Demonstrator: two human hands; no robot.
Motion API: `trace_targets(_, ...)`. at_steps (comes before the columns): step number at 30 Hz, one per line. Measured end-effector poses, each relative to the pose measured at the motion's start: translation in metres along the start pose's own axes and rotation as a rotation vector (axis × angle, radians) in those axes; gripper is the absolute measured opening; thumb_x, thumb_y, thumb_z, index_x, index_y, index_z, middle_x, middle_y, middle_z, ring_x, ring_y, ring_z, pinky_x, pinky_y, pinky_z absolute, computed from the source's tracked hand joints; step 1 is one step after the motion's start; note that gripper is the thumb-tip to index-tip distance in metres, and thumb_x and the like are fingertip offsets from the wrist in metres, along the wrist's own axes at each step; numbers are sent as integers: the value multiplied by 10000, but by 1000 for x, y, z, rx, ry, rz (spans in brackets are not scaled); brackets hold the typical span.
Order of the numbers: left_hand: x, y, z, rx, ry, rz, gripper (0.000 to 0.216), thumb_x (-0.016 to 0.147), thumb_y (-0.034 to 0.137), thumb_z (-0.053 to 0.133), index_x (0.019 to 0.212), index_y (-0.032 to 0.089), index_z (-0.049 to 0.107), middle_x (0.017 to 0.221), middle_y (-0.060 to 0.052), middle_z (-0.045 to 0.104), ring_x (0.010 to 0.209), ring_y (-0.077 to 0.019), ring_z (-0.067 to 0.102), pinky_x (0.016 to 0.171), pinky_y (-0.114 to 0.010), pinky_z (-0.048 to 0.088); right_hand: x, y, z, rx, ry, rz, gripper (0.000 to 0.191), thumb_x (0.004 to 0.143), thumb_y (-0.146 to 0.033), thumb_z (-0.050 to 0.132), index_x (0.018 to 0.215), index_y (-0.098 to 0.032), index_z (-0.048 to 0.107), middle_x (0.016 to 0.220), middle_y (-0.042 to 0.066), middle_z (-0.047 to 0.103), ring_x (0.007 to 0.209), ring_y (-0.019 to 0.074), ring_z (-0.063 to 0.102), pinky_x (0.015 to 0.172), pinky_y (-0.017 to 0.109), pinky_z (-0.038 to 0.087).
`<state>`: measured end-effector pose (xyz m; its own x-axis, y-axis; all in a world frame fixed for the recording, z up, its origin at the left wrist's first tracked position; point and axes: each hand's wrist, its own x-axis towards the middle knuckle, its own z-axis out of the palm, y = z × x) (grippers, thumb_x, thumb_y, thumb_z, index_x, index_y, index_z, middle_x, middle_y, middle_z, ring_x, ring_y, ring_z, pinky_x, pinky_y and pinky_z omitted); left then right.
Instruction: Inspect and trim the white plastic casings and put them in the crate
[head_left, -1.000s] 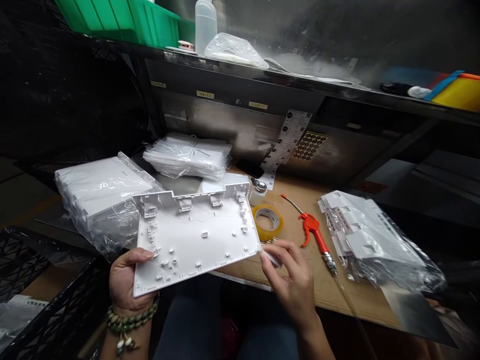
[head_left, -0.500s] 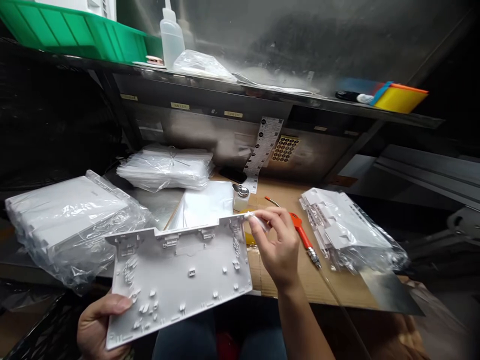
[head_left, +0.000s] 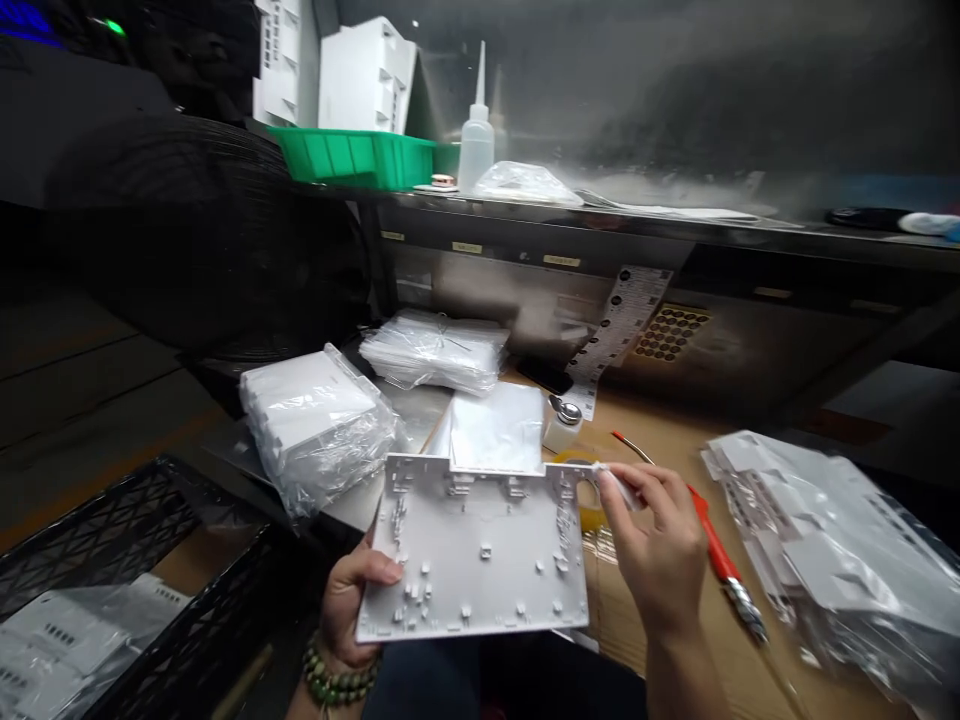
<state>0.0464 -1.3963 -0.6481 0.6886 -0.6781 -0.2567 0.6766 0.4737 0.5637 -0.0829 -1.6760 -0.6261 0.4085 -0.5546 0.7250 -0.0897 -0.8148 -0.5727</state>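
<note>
A white plastic housing panel (head_left: 480, 570) hangs over my lap, its inner side with clips and posts facing me. My left hand (head_left: 356, 605) is closed around its lower left corner, thumb on the inner face. At the panel's upper right corner, my right hand (head_left: 656, 540) pinches a small white wad (head_left: 619, 487), perhaps cloth or tissue. The wad touches that corner; its exact kind is too small to tell. Behind the panel lie a stack of clear plastic bags (head_left: 499, 425) and a small pump bottle with a metal top (head_left: 564, 424).
Bagged white panels lie left (head_left: 315, 410) and right (head_left: 832, 540). A red air gun (head_left: 716, 545) rests on the cardboard-covered bench (head_left: 630, 430). A black crate (head_left: 161, 480) stands low at left. Above runs a shelf with a green bin (head_left: 360, 158) and a squeeze bottle (head_left: 476, 150).
The view has swung left, so the bench things appear farther right and the black crate shows. The panel is now more level. Both hands keep their holds.
</note>
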Motion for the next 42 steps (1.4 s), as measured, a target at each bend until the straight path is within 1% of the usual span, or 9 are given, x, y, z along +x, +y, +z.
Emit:
trace_targets(4,0,-12,28,7,11,7,993,568,-22,621,1518,237,488,1043,-89,812,1001,-386,757,913,-558,619,1,-10,0,21,54,66,120,932,-278,711,988,-177,744,944,42,651,820,163,597,734,311,476)
trace_targets(12,-10,-50,74,-59,-22,-99,1181,608,-62,676,1613,369,228,1202,-67,758,1090,-334,728,950,-440,587,3,-114,17,306,-96,-109,122,928,-144,675,1040,-187,698,988,43,613,835,143,610,748,282,529)
trace_targets(22,-14,-52,93,-58,7,-118,1178,584,-82,664,1605,352,267,1145,-35,767,1086,-308,728,948,-415,586,8,-111,21,230,-57,-119,96,925,-153,673,1012,-174,707,962,56,628,886,176,630,790,319,539)
trace_targets(26,-13,-44,91,-42,50,-109,1151,575,-69,664,1594,334,313,1166,-57,768,1100,-341,723,960,-483,589,17,-88,10,195,-32,-56,97,944,-204,664,1009,-188,734,962,44,646,819,153,610,742,301,516)
trace_targets(31,-10,-19,65,-89,61,-145,989,582,18,666,1532,205,461,1215,-132,759,1120,-415,708,1019,-580,540,25,1,-5,-9,145,249,315,913,-461,667,989,-168,758,961,69,670,814,187,604,737,332,489)
trace_targets(33,-12,-8,57,-96,-8,-168,861,665,100,698,1502,164,507,1259,-164,739,1167,-440,681,1058,-606,502,22,42,0,-168,-6,413,422,891,-541,607,1031,-166,742,997,89,677,815,210,606,758,363,482)
trace_targets(36,-15,4,54,-109,-189,-177,705,822,247,693,1500,165,518,1332,-175,702,1260,-441,627,1126,-610,431,11,80,16,-250,-238,484,429,813,-540,629,1035,-182,712,913,83,700,849,258,611,737,373,453)
trace_targets(39,-16,8,57,-136,-332,-182,646,923,360,623,1532,200,479,1400,-154,664,1351,-413,561,1181,-588,363,1,88,32,-297,-364,471,305,767,-491,653,897,-219,698,824,78,691,867,290,579,716,374,413)
trace_targets(42,-16,7,58,-144,-372,-193,638,968,430,565,1559,225,437,1459,-137,620,1416,-386,496,1213,-563,312,-7,83,40,-334,-429,426,190,803,-404,599,792,-245,703,812,93,688,852,293,545,742,397,406)
